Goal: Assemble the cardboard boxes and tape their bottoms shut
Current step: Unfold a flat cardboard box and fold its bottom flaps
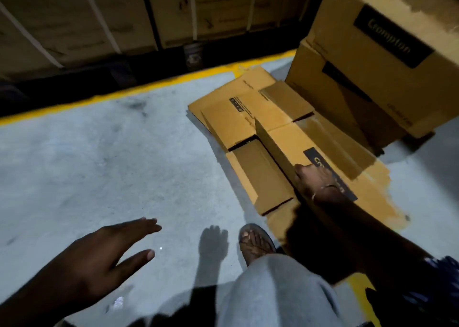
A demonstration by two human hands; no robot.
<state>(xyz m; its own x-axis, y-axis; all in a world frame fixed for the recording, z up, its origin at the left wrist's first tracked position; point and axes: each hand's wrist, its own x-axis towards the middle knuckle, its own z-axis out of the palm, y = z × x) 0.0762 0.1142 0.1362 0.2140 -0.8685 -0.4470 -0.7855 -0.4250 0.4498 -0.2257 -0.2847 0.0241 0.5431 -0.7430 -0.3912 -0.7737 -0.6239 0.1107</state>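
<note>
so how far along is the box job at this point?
Done: two assembled brown cardboard boxes stand stacked at the far right. In hand: the right hand grips the raised panel of a flattened brown cardboard box lying on the grey floor; the left hand hovers open. Left: erecting that box and taping its bottom; no tape is visible.
</note>
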